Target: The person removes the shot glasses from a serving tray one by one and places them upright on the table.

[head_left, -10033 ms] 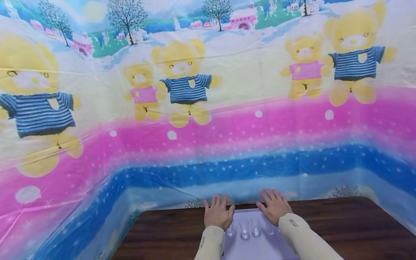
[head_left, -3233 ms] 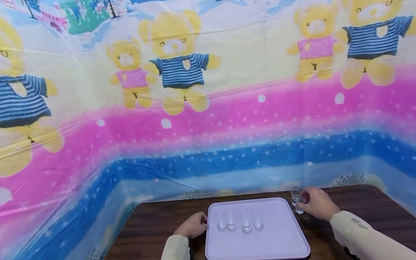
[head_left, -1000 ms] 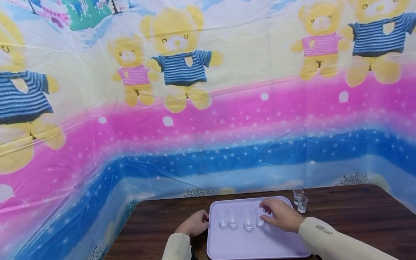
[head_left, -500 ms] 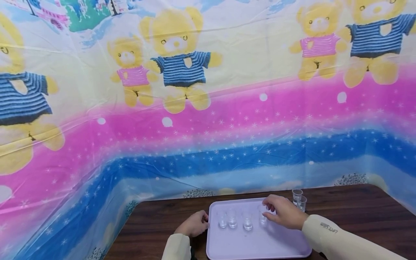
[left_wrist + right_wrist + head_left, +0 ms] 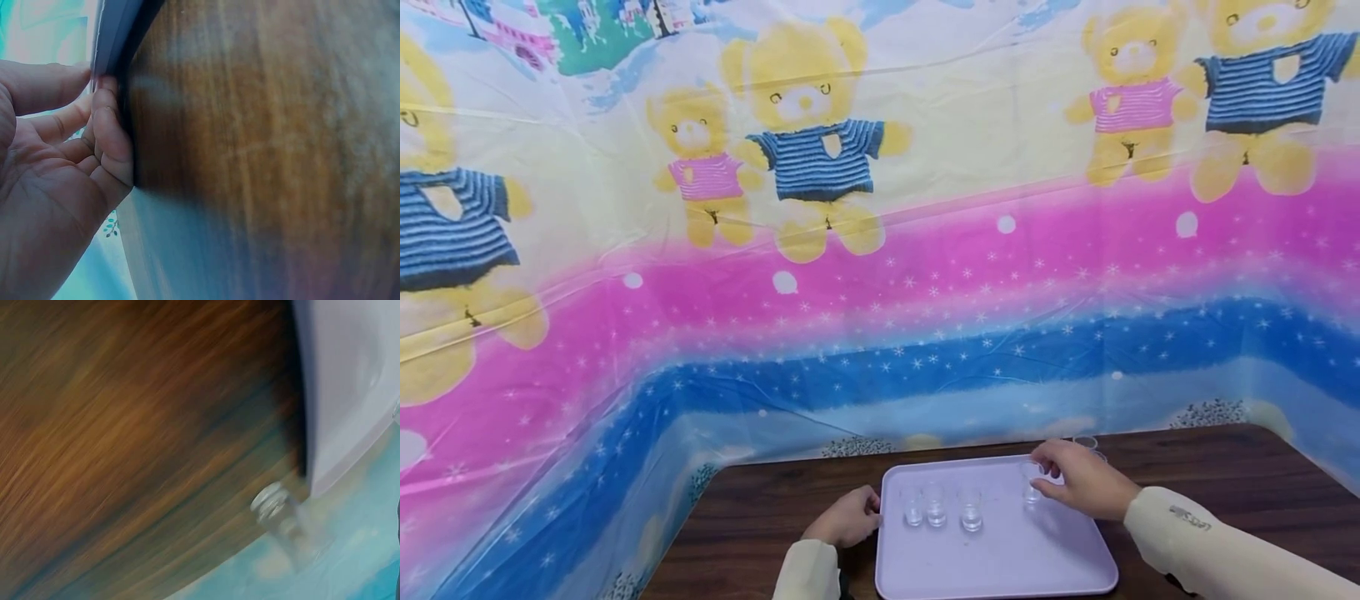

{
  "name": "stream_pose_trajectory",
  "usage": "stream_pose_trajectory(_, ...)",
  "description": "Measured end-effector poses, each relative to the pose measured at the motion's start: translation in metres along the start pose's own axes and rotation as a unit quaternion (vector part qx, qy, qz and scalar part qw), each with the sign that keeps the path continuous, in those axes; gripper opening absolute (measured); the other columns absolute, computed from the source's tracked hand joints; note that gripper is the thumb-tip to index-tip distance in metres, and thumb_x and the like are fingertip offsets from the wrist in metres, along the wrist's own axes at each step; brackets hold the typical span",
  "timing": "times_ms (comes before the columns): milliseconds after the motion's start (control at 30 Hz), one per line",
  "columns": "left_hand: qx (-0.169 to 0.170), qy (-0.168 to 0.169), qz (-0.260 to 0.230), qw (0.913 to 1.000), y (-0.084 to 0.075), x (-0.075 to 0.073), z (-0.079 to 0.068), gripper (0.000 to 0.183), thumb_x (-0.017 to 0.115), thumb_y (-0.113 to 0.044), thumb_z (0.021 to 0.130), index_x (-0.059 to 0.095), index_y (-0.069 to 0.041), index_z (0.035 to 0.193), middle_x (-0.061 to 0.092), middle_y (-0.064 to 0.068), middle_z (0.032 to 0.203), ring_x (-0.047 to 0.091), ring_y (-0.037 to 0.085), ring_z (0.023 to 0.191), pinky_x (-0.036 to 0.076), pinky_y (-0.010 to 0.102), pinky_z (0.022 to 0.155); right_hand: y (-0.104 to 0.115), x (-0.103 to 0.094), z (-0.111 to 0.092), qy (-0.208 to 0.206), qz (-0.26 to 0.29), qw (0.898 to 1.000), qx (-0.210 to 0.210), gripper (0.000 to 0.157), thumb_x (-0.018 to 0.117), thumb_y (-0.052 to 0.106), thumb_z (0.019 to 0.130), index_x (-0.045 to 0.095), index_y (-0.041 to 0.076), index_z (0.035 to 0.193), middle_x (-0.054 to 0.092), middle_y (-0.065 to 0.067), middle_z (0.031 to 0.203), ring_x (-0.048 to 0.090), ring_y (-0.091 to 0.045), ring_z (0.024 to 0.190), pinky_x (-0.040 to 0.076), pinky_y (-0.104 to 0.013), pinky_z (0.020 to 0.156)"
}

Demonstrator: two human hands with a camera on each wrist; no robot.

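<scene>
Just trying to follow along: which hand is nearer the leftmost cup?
Left. The left hand holds the tray just left of the leftmost cup; the right hand is farther, near the tray's right side, holding another cup.

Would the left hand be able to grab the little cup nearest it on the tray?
Probably yes. The left hand holds the tray by its left rim, and the nearest cup stands close inside, with only that rim seen between them. The hand would likely have to let go first.
</scene>
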State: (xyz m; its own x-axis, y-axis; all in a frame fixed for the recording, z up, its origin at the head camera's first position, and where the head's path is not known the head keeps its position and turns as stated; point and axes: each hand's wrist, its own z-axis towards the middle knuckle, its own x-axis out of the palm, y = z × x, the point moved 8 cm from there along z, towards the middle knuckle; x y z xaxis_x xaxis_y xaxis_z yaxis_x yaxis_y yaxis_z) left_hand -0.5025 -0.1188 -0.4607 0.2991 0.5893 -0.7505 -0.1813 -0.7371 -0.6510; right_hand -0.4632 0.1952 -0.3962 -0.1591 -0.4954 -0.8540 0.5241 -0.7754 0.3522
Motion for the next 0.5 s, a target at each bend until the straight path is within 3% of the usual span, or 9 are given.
stream_pose_trajectory(300, 0.005, -0.002, 0.003, 1.0000, -0.002, 0.001, 0.000, 0.007, 0.059, -0.005, 0.090, 0.053, -0.004, 0.094, 0.054, 0.007, 0.072, 0.051, 0.019, 0.062, 0.040, 0.032, 0.054, -0.038, -0.032, -0.024, -0.017, -0.004, 1.000, 0.017, 0.023, 0.073, 0.019, 0.083, 0.063, 0.007, 0.101, 0.054, 0.011, 0.081, 0.050, -0.002, 0.069, 0.045, -0.026, 0.059)
stream_pose_trajectory(500, -0.007, 0.003, 0.002, 1.0000, 0.003, 0.001, 0.003, 0.006, 0.058, -0.005, 0.091, 0.053, -0.005, 0.094, 0.054, 0.007, 0.073, 0.050, 0.019, 0.062, 0.040, 0.032, 0.054, -0.060, -0.039, -0.042, -0.008, -0.015, 0.999, 0.047, 0.025, 0.073, 0.016, 0.082, 0.062, 0.006, 0.102, 0.055, 0.009, 0.083, 0.052, -0.001, 0.070, 0.047, -0.025, 0.059)
